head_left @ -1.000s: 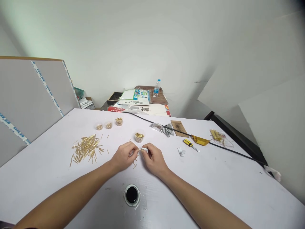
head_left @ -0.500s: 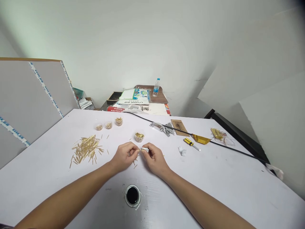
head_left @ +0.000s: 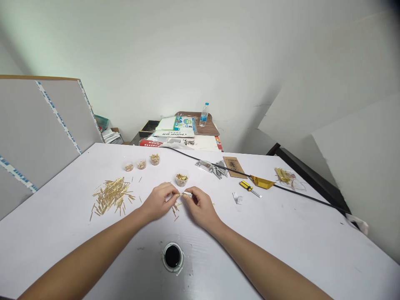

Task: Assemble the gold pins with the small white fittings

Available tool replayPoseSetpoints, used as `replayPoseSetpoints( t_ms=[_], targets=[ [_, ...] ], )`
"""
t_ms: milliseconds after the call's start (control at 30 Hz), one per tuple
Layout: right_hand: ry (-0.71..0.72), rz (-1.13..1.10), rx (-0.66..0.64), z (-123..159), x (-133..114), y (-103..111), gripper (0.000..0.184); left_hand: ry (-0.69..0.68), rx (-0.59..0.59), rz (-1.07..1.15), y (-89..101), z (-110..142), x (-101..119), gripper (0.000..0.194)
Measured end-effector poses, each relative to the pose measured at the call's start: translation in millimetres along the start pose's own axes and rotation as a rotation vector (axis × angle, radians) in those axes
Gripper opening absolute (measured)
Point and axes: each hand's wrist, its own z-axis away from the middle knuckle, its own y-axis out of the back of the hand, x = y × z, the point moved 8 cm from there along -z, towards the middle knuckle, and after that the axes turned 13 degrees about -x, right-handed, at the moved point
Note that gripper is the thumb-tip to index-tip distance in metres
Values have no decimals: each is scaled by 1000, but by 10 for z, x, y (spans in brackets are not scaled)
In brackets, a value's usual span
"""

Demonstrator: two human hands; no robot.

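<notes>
My left hand (head_left: 160, 201) is closed in a pinch, and a thin gold pin (head_left: 181, 194) spans the small gap to my right hand. The fingertips of my right hand (head_left: 201, 208) are pinched as well, around the other end of that pin and a small white piece (head_left: 188, 193). Most of the white piece is hidden by the fingers. Just beyond my hands stands a clear cup of gold parts (head_left: 181, 179). Several loose gold pins (head_left: 176, 211) lie on the table between my wrists. To the left spreads a pile of gold pins (head_left: 113, 196).
Three small cups with gold parts (head_left: 141, 165) stand at the back left. A round pot of black contents (head_left: 173, 257) sits close in front. On the right lie a yellow-black screwdriver (head_left: 250, 188), a crumpled scrap (head_left: 237, 198), a gold foil tray (head_left: 262, 182) and a black cable (head_left: 300, 193).
My left hand has shifted slightly left and away from my right hand, uncovering more of the loose pins. My right hand keeps its pinch nearly in place.
</notes>
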Motion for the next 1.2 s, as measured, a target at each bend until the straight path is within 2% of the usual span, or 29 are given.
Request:
replayPoseSetpoints(
  t_ms=[133, 200, 267, 333, 400, 467, 600, 667, 733, 900, 1067, 1133, 1200],
  targets=[
    [-76, -112, 97, -18, 167, 95, 33, -79, -161, -182, -5, 29, -13, 17],
    [-92, -164, 103, -24, 212, 101, 37, -145, -234, -242, -33, 53, 21, 23],
    [-85, -201, 82, -31, 214, 85, 39, -191, -256, -266, -24, 30, 65, 27],
    [-63, -222, 66, -35, 189, 69, 41, -186, -209, -265, 58, -80, 90, 28],
    [-40, -219, 62, -38, 164, 64, 41, -133, -136, -278, 181, -275, 76, 26],
    [-28, -196, 67, -39, 151, 68, 40, -65, -131, -332, 248, -529, 29, 24],
    [-54, -106, 68, -36, 153, 82, 37, 120, -290, -375, 179, -1015, -206, 13],
    [-57, -82, 59, -34, 141, 87, 37, 201, -365, -367, 95, -1159, -330, 5],
    [-53, -75, 52, -34, 122, 88, 35, 228, -387, -362, 31, -1238, -397, 5],
    [-49, -57, 48, -34, 92, 80, 33, 209, -361, -357, -4, -1246, -395, 9],
    [-28, -90, 0, -38, 73, 35, 28, 163, -297, -345, 154, -1155, -230, 11],
    [-15, -86, -1, -39, 57, 36, 28, 115, -207, -265, 262, -1066, -106, 14],
    [0, -57, -4, -44, 32, 37, 32, 97, -73, -95, 366, -905, -9, 14]
  ],
)
